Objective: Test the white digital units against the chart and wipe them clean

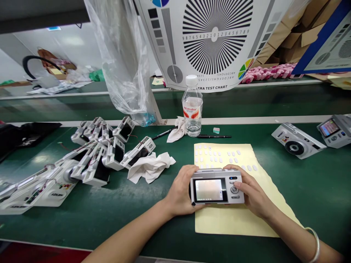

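My hands hold a silver compact digital camera [216, 186] with its lit rear screen facing me. My left hand [179, 191] grips the camera's left end, and my right hand [253, 190] wraps the right end, with fingers near the round dial and buttons. Under the camera lies a pale yellow sheet [233, 223] on the green bench. Several small white oval pads [219, 157] sit in rows on that sheet, just beyond the camera. A metal bangle [315, 244] circles my right wrist.
Several opened white cameras [109, 157] lie to the left, beside crumpled white tissue [149, 168]. Two finished cameras [296, 140] sit at the right. Beyond stand a water bottle [192, 106], black pens [214, 136], a hanging plastic bag [123, 62] and a camera test chart [214, 40].
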`<state>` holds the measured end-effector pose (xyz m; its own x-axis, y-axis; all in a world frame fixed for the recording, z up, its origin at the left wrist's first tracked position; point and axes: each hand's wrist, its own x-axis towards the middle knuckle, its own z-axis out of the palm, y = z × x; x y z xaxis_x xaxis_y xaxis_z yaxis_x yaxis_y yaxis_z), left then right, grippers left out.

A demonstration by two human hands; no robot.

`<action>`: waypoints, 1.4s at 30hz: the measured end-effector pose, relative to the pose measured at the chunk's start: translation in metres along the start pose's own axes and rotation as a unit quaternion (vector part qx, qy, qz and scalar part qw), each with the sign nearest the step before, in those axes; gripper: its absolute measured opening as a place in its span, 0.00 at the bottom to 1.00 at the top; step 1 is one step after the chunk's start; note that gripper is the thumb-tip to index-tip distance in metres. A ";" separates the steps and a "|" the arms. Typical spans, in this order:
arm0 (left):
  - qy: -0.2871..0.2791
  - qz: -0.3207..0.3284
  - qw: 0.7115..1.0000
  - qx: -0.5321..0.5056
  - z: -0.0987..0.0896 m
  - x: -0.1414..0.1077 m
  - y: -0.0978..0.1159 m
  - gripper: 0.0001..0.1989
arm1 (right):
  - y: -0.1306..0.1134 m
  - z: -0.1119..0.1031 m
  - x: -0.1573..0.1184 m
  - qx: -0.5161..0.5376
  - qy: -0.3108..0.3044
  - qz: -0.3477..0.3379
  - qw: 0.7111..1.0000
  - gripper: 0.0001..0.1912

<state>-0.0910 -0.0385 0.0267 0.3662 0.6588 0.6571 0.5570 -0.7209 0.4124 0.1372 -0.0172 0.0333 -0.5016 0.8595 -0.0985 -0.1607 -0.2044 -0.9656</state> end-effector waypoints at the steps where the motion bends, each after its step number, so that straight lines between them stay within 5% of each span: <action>1: 0.001 -0.001 1.000 0.000 0.000 0.000 0.000 0.37 | 0.000 0.000 0.000 -0.003 0.001 0.001 1.000 0.18; 11: -0.007 -0.008 1.000 -0.007 0.000 -0.002 -0.001 0.38 | -0.002 0.002 -0.001 -0.010 0.007 0.022 1.000 0.21; 21: -0.094 -0.042 0.993 0.049 -0.002 0.006 0.013 0.42 | -0.015 0.022 -0.005 -0.080 0.126 0.036 0.988 0.28; 25: -0.128 -0.008 0.980 0.151 -0.005 0.021 0.029 0.35 | -0.012 0.020 -0.006 -0.101 0.117 0.000 0.988 0.27; 31: -0.269 -0.057 0.928 0.253 -0.011 0.047 0.058 0.29 | -0.009 0.018 -0.008 -0.141 0.103 -0.052 0.983 0.24; 38: -0.333 -0.071 0.886 0.315 -0.018 0.061 0.084 0.26 | -0.012 0.016 -0.012 -0.142 0.058 -0.088 0.984 0.23; 42: -0.335 -0.071 0.885 0.315 -0.031 0.065 0.097 0.25 | -0.018 0.018 -0.016 -0.127 0.030 -0.089 0.987 0.25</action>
<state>-0.0361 -0.0719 0.1291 0.5007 0.8654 0.0181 0.8612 -0.4959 -0.1112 0.1331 -0.0355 0.0567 -0.4323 0.8989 0.0718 -0.0189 0.0706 -0.9973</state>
